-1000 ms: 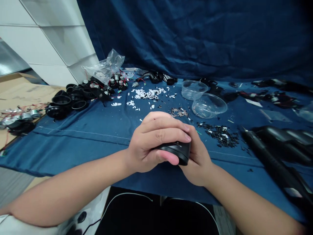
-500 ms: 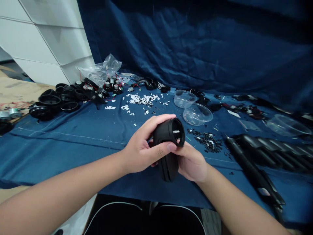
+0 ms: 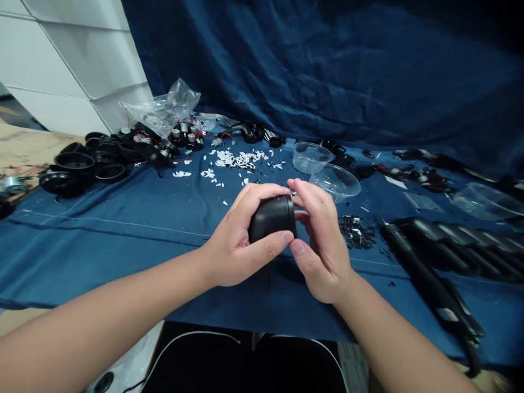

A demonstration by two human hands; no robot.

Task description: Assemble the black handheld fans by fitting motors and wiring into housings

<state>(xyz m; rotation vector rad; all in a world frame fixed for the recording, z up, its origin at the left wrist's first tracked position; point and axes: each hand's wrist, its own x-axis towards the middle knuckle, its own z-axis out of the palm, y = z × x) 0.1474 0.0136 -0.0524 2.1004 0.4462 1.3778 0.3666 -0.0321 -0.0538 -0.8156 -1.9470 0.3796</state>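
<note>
A black plastic housing (image 3: 270, 218) with a rounded body and a thin rim at its right end is held in front of me above the blue cloth. My left hand (image 3: 235, 245) wraps round its left side, thumb along the near face and fingers over the top. At the rimmed end, my right hand (image 3: 325, 243) curves round with the thumb tip at the lower edge and the fingertips by the far side. The housing's opening now faces the right palm, so its inside is hidden. I cannot make out any small part between the right fingers.
Small white pieces (image 3: 241, 159) and black pieces (image 3: 357, 232) lie scattered on the blue cloth (image 3: 123, 262). Clear plastic bowls (image 3: 335, 182) stand behind my right hand. Black round shells (image 3: 76, 161) and wired motors (image 3: 184, 131) heap up left. Black handles (image 3: 454, 245) line the right, beside a long black tool (image 3: 426, 284).
The housing has turned, so its open end points right instead of towards me. My right hand has shifted from beneath it to around that end; the left hand keeps its grip.
</note>
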